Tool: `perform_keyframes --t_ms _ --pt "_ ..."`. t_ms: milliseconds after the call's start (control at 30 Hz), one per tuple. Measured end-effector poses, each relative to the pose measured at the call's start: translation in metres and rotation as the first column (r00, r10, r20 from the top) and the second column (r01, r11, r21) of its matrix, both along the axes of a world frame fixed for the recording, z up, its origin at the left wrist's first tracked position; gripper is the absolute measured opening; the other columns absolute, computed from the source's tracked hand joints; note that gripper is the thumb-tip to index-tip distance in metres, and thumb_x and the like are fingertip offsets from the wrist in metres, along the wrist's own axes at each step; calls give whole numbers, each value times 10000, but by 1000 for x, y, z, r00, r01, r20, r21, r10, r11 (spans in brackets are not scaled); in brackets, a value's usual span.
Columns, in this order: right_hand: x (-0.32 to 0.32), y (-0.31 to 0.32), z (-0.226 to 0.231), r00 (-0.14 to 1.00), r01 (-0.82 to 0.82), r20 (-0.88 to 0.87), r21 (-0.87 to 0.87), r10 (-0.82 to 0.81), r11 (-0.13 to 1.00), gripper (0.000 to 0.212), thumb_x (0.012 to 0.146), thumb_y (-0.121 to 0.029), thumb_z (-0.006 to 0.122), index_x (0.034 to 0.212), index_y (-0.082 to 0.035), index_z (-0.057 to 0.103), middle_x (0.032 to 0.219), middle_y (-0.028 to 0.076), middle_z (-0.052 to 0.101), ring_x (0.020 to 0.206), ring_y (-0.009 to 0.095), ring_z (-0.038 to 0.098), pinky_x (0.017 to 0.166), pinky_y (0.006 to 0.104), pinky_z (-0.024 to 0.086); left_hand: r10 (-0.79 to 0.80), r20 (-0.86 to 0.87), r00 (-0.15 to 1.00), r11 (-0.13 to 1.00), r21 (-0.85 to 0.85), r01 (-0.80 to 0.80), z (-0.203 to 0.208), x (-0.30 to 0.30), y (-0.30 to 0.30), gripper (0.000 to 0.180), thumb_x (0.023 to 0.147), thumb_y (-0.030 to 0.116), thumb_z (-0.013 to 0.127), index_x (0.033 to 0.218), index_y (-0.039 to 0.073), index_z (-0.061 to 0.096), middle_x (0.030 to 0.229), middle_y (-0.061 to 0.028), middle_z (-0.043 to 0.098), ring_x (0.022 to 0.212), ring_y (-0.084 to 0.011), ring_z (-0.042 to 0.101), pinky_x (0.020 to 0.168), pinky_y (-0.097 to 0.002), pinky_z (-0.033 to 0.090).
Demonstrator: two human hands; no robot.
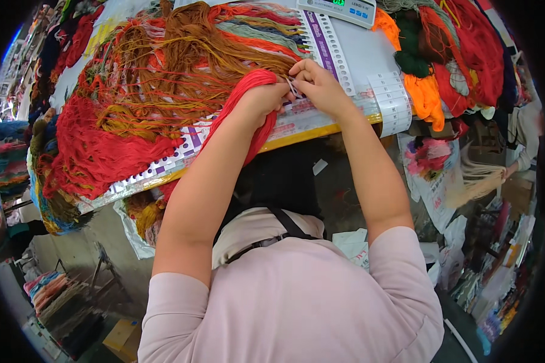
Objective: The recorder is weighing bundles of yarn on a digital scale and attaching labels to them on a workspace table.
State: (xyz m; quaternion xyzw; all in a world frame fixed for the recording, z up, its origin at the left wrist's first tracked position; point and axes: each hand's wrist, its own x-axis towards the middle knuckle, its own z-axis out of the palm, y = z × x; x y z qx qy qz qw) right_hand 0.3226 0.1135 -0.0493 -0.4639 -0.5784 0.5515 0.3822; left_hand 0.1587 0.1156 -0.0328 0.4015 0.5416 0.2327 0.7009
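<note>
My left hand is closed on a thick skein of red embroidery thread, which drapes over the wrist and hangs past the table's front edge. Close beside it, my right hand has its thumb and fingers pinched together. A small pale strip shows between the two hands; I cannot make out exactly what it is, nor what the right fingertips grip. Under the hands lies a white card with punched holes and a purple band, with coloured threads looped along its far part.
Heaped brown and orange threads and a red pile cover the table's left. A digital scale stands at the back. White labels hang over the right edge, near orange skeins. Another person's hand holds cream threads at far right.
</note>
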Motion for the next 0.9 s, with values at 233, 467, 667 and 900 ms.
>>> perform_keyframes --t_ms 233,467,667,900 --pt "10 -6 19 997 -45 52 -133 52 990 207 880 -60 535 1084 -33 516 729 -27 514 653 47 457 574 184 373 317 190 929 922 167 -349 23 -32 -7 22 845 132 596 830 116 593 693 -5 548 481 -84 386 449 -270 347" --pt "10 -6 26 995 22 -88 -246 -45 969 215 868 -68 545 1080 -37 523 757 7 576 633 58 493 557 202 396 138 612 779 951 -302 68 39 -49 -2 286 903 108 503 1169 32 575 641 11 539 374 -28 280 401 -177 295" --pt "7 -11 31 986 0 -166 -91 -15 996 204 874 -48 533 1076 -31 510 758 12 576 658 58 500 572 203 397 -127 -42 991 988 89 130 9 -3 -5 230 918 262 573 1059 100 655 586 54 486 485 -44 405 449 -207 313" --pt "5 -9 7 948 -26 319 72 1 997 163 865 -18 541 1028 -16 530 722 -24 524 640 54 476 584 226 392 249 337 908 963 16 -270 59 -143 22 51 816 92 622 833 85 574 725 1 610 408 -21 333 431 -180 385"
